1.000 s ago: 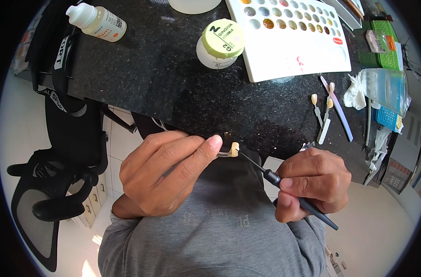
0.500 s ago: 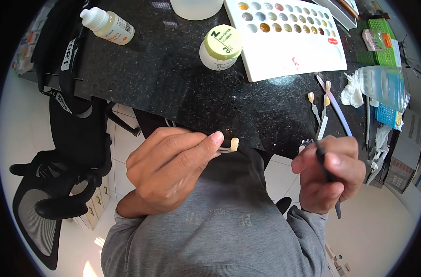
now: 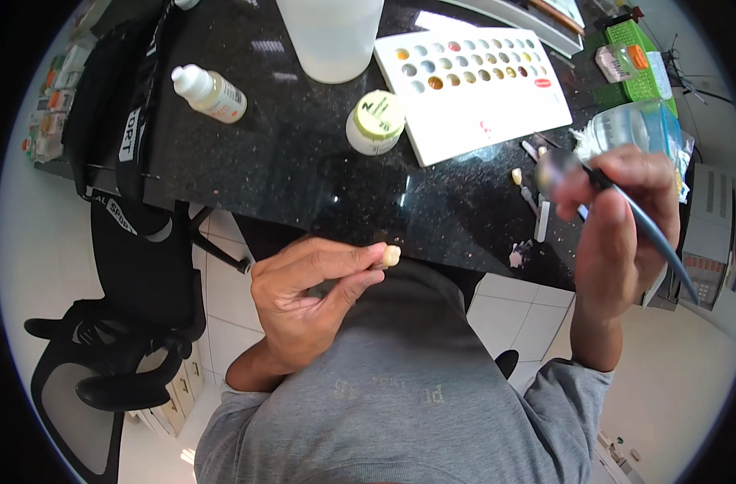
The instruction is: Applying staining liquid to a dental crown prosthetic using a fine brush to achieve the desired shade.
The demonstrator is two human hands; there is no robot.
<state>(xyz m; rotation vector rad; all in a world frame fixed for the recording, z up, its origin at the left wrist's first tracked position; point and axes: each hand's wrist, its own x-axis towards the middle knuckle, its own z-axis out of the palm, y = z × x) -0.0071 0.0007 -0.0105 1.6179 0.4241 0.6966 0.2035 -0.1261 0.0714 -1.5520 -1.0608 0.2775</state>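
Pinching tool (image 3: 658,240) with right hand (image 3: 628,219); pinching near-side crown (image 3: 392,256) with left hand (image 3: 315,290), likely light, hard, brittle, best held by sides

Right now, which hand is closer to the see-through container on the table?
Right. The right hand is just below the see-through container in this view; the left hand is far to its left, by the near edge of the black table.

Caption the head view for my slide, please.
Left hand pinches a tooth-shaped piece, right hand holds a dark tool, at a black counter with white palette and jar.
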